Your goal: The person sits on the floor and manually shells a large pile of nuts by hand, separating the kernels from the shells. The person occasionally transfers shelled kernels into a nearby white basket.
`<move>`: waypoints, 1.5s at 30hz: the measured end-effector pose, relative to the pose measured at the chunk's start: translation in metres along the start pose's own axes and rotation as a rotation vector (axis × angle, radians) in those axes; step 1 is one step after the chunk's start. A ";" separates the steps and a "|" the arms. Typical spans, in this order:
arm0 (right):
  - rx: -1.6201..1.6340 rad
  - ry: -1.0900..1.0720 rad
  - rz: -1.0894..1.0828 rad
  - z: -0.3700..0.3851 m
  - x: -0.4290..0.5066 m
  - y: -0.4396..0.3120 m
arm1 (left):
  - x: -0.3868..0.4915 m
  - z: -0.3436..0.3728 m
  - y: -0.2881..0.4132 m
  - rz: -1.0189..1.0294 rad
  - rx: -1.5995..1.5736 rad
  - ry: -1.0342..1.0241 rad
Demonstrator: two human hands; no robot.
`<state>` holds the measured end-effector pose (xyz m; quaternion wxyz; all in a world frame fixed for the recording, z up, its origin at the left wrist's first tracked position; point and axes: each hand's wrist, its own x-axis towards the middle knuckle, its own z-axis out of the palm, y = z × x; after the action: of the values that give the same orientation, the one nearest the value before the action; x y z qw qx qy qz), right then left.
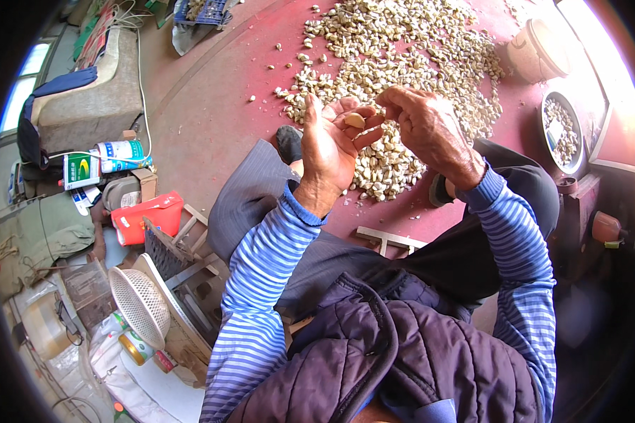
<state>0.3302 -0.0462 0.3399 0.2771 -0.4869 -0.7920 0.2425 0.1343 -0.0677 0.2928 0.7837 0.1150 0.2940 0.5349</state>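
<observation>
My left hand (330, 140) is turned palm up over the front of a pile of garlic cloves (386, 169), and one pale peeled-looking clove (354, 120) rests on its fingers. The thumb stands away from them. Beside it, to the right, my right hand (431, 127) is held with the back of the hand up and the thumb and fingertips brought together near the left fingertips. Whether something small is pinched there cannot be made out. Beneath both hands, the cloves spread widely over a red floor (233, 106).
At the right stand a white bucket (540, 50) and a metal basin (560, 132) of cloves. A blue crate (206, 11) lies at the top left. On the left are a red bag (148, 217), a white plastic colander (140, 306), cans and a wooden frame.
</observation>
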 end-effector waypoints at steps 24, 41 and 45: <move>0.148 -0.676 0.268 -0.026 0.043 0.103 | 0.090 -0.305 0.017 -0.152 1.530 -0.119; -0.218 -0.543 0.079 0.329 0.296 0.304 | 0.104 -0.346 -0.002 0.136 1.650 0.186; -0.333 -0.361 -0.116 0.377 0.334 0.294 | 0.103 -0.345 0.002 0.079 1.667 0.166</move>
<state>0.1390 0.3331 -0.0597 0.0606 -0.4283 -0.8844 0.1756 -0.0425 -0.0196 -0.0170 0.3985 0.6272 0.6455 0.1761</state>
